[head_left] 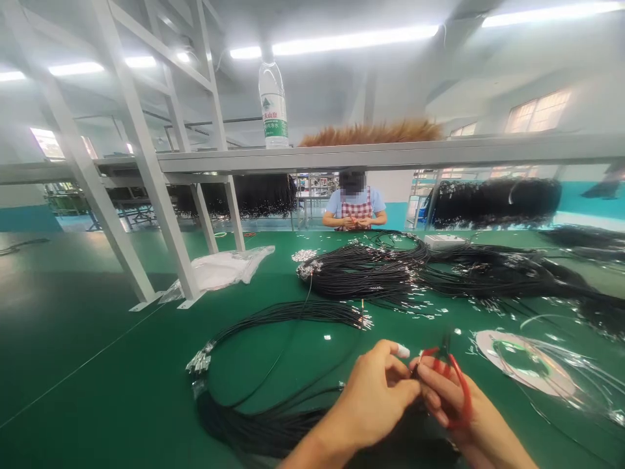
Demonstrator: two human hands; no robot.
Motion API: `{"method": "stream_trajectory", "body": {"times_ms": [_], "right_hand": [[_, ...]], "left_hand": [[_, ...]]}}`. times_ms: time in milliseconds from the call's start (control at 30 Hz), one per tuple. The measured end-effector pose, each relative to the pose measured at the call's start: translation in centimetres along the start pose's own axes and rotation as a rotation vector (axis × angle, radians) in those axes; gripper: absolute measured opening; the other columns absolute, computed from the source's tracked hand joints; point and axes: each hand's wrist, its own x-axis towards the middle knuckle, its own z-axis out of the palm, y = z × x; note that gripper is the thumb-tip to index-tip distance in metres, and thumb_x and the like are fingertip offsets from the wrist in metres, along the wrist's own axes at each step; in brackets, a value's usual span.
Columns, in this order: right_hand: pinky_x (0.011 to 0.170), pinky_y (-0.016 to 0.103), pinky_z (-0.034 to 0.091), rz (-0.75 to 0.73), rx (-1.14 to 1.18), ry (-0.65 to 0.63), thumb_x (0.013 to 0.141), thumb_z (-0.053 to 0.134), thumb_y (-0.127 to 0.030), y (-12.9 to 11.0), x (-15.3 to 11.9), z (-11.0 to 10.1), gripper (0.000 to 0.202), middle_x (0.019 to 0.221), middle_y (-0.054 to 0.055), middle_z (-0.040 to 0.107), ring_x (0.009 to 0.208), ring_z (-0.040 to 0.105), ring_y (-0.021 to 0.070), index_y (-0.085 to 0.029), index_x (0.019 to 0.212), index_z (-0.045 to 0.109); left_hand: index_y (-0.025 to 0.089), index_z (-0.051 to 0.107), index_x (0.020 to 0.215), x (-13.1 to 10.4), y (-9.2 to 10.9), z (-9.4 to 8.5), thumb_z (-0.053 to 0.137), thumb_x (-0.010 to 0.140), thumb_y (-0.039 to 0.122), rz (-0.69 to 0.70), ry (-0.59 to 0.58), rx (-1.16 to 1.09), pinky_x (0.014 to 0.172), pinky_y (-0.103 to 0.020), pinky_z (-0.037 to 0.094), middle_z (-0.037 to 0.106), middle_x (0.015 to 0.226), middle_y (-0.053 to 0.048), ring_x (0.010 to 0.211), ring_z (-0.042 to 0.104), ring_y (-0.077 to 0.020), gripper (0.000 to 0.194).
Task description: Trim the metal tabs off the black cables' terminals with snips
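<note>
My right hand (452,394) is closed with red-handled snips (466,397) looped over its fingers, the dark blades pointing up and away from me. Right beside it, my left hand (374,397) has thumb and fingers drawn together, and a white wrap (403,351) covers one fingertip. The fingertips of both hands meet around a small dark piece, too hidden to name. Under and left of my hands lies a bundle of black cables (263,426) with metal-ended tips (200,361). A thinner black cable group (293,311) curves behind it toward bare copper-coloured ends.
Larger black cable heaps (371,270) lie farther back on the green table (122,371). A pale ring (488,342) with loose strands lies at right, a plastic bag (224,267) by the rack legs. A shelf (342,156) holds a bottle (273,111). A person (359,207) sits opposite.
</note>
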Motion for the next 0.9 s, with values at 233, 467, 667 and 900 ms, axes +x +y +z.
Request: {"method": "stream_trajectory", "body": {"times_ms": [233, 467, 667, 900], "right_hand": [[0.039, 0.021, 0.017, 0.006, -0.207, -0.129, 0.07, 0.07, -0.053, 0.0, -0.7, 0.9, 0.039, 0.042, -0.006, 0.046, 0.035, 0.033, 0.0047, -0.018, 0.063, 0.053], [0.04, 0.021, 0.017, 0.011, -0.249, -0.084, 0.07, 0.069, -0.054, -0.5, -0.6, 1.1, 0.04, 0.044, -0.007, 0.046, 0.036, 0.034, 0.0047, -0.017, 0.067, 0.055], [0.039, 0.019, 0.018, 0.029, -0.268, -0.081, 0.068, 0.069, -0.055, -0.6, -0.8, 1.3, 0.041, 0.044, -0.007, 0.047, 0.035, 0.035, 0.0037, -0.017, 0.067, 0.054], [0.039, 0.019, 0.022, 0.012, -0.272, -0.06, 0.069, 0.069, -0.054, -0.4, -0.6, 0.9, 0.039, 0.045, -0.007, 0.049, 0.036, 0.037, 0.0045, -0.018, 0.067, 0.053]], "left_hand": [[0.014, 0.056, 0.1, 0.1, 1.7, -1.3, 0.071, 0.066, 0.019, -0.048, 0.018, -0.294, 0.077, -0.028, 0.043, 0.064, 0.08, -0.002, 0.078, 0.058, -0.0144, 0.037], [0.014, 0.057, 0.09, 0.4, 1.1, -0.9, 0.061, 0.07, 0.011, -0.01, 0.176, -0.267, 0.07, -0.023, 0.04, 0.057, 0.07, 0.002, 0.068, 0.052, -0.0096, 0.02], [0.014, 0.054, 0.104, 0.3, 1.2, -0.8, 0.065, 0.07, 0.015, -0.033, 0.112, -0.262, 0.073, -0.025, 0.042, 0.061, 0.081, -0.001, 0.076, 0.055, -0.0121, 0.036], [0.015, 0.055, 0.095, 0.3, 1.0, -0.5, 0.064, 0.067, 0.01, -0.009, 0.169, -0.209, 0.067, -0.023, 0.04, 0.061, 0.069, 0.002, 0.066, 0.053, -0.0101, 0.029]]}}
